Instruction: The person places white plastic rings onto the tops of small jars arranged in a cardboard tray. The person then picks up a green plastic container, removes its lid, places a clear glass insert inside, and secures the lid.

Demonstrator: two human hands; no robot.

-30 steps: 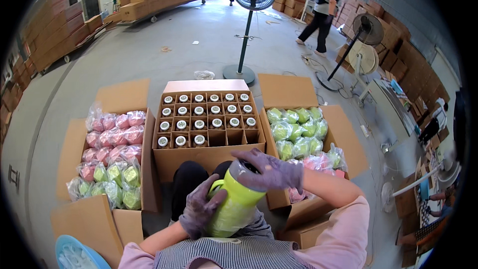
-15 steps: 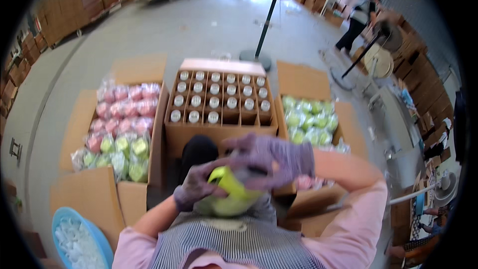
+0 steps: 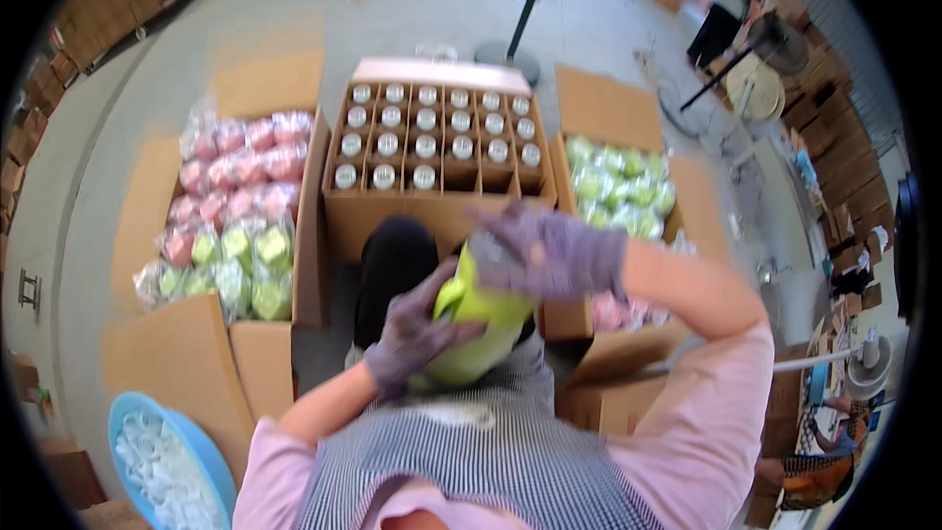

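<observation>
Purple-grey fabric gloves are covering both hands, which are working close in front of the person's chest over a striped apron (image 3: 491, 461). Left hand (image 3: 417, 334) is reaching up from the lower left with its forearm bare below a pink sleeve, fingers spread and wrapping the lower side of a lime-green bottle (image 3: 476, 329), which is tilting with its top toward the upper left. Right hand (image 3: 549, 253) is coming in from the right, elbow bent high, palm down and fingers curling over the bottle's upper end; what lies under that palm is hidden. Directly ahead, a brown cardboard box with dividers (image 3: 437, 152) is standing open on the grey concrete floor (image 3: 412, 10), most of its cells filled with upright bottles showing pale caps, while a few cells in the near right part are showing only cardboard. To the left, an open carton (image 3: 157, 236) is holding bagged pink and green pieces; to the right, another carton (image 3: 613, 108) is holding bagged green ones. A light blue tub (image 3: 196, 437) of white pieces is sitting at the lower left. Stacked boxes are lining the room's edges, a fan stand's base (image 3: 510, 54) is resting beyond the divided box, and another person (image 3: 731, 15) is bending over at the far right.
</observation>
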